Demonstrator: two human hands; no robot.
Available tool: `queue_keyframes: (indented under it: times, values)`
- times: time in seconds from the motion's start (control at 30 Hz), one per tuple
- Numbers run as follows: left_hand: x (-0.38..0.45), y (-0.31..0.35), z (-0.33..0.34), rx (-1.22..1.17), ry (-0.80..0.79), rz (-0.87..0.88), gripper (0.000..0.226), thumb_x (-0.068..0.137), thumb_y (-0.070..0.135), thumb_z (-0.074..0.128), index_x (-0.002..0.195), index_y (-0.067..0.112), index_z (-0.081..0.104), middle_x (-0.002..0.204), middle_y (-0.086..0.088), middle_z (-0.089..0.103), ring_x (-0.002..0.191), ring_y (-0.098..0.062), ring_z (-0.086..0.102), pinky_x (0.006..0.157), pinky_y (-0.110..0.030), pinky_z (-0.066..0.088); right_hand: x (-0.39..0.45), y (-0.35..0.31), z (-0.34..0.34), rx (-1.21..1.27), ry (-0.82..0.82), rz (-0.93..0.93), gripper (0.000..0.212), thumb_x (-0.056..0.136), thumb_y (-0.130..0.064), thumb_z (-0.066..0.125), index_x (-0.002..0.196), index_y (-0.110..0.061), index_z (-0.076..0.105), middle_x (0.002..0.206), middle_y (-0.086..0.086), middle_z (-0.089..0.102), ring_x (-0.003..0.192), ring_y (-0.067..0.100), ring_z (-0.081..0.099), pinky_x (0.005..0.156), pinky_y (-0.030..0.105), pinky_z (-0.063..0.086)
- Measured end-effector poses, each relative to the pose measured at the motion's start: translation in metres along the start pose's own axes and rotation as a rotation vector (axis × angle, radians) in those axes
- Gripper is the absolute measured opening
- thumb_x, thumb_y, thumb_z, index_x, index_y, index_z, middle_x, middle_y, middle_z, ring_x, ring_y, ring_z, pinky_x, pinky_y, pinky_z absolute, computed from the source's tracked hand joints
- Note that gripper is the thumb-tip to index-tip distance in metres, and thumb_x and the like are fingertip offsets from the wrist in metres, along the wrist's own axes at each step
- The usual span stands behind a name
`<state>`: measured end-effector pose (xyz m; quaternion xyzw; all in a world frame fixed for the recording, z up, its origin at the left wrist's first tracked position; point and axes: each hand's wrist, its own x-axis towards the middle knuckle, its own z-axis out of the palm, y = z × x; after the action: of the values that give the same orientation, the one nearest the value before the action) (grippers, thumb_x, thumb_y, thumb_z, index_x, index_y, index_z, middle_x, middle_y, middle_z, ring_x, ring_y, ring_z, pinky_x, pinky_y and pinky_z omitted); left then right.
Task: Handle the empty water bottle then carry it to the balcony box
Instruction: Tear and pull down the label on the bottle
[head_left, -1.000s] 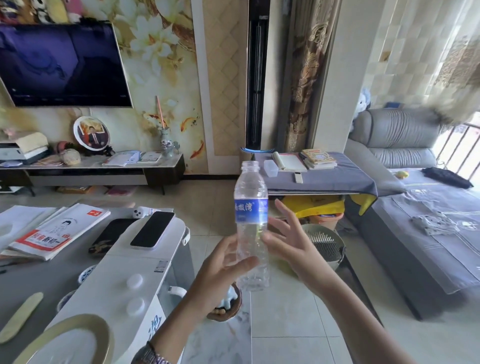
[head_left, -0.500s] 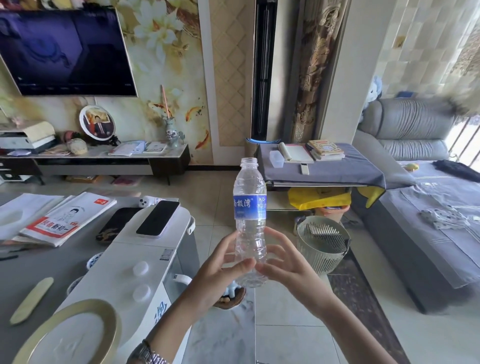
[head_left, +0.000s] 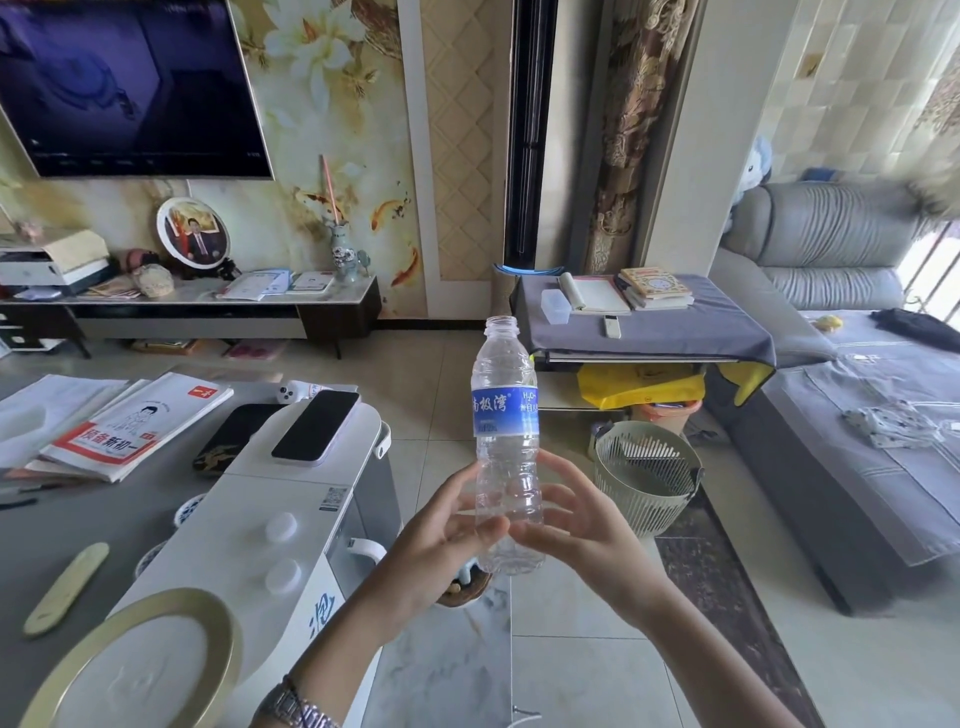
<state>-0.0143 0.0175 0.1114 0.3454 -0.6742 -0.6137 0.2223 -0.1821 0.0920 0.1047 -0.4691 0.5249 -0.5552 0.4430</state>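
Observation:
A clear, empty plastic water bottle (head_left: 505, 415) with a blue label and no cap stands upright in mid-air in front of me. My left hand (head_left: 447, 540) grips its lower part from the left, thumb across the front. My right hand (head_left: 576, 525) touches the same lower part from the right, fingers curled round the back. The bottle's base shows below both hands. No balcony box is in view.
A white appliance (head_left: 291, 525) with a phone (head_left: 316, 426) on it stands at my left, beside a grey table (head_left: 104, 525) with papers and a gold-rimmed plate (head_left: 150, 665). A slatted basket (head_left: 644, 478) sits on the tiled floor ahead. A grey sofa (head_left: 852, 426) fills the right; balcony railing (head_left: 935, 270) shows far right.
My right hand has closed in from beside the bottle onto its lower part. Both hands now hold it lower, near the base.

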Motion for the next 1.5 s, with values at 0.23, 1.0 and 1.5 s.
queue_keyframes:
  times: [0.23, 1.0, 1.5]
  values:
    - [0.003, -0.003, 0.007, 0.018, 0.066, -0.020, 0.059, 0.068, 0.047, 0.066, 0.121, 0.053, 0.041, 0.117, 0.015, 0.061, 0.106, 0.003, 0.061, 0.094, -0.024, 0.046, 0.000, 0.005, -0.001, 0.056, 0.056, -0.010, 0.065, 0.067, -0.013, 0.081, 0.123, -0.033, 0.055, 0.107, 0.016, 0.071, 0.096, 0.036, 0.069, 0.087, 0.048, 0.056]
    - [0.015, -0.015, 0.018, -0.059, 0.298, -0.100, 0.044, 0.065, 0.020, 0.083, 0.098, 0.033, 0.058, 0.091, -0.009, 0.075, 0.079, -0.018, 0.070, 0.073, -0.033, 0.054, 0.004, 0.013, 0.007, 0.225, 0.138, 0.099, 0.049, 0.073, 0.017, 0.066, 0.116, -0.004, 0.054, 0.090, 0.019, 0.076, 0.072, 0.025, 0.072, 0.068, 0.033, 0.059]
    - [0.012, -0.013, 0.013, -0.116, 0.238, -0.180, 0.060, 0.050, 0.023, 0.090, 0.103, 0.025, 0.062, 0.079, -0.003, 0.070, 0.070, -0.020, 0.064, 0.061, -0.030, 0.053, 0.001, -0.003, -0.002, 0.233, 0.138, 0.122, 0.062, 0.068, -0.010, 0.077, 0.125, -0.018, 0.054, 0.109, 0.019, 0.071, 0.100, 0.035, 0.069, 0.088, 0.049, 0.056]
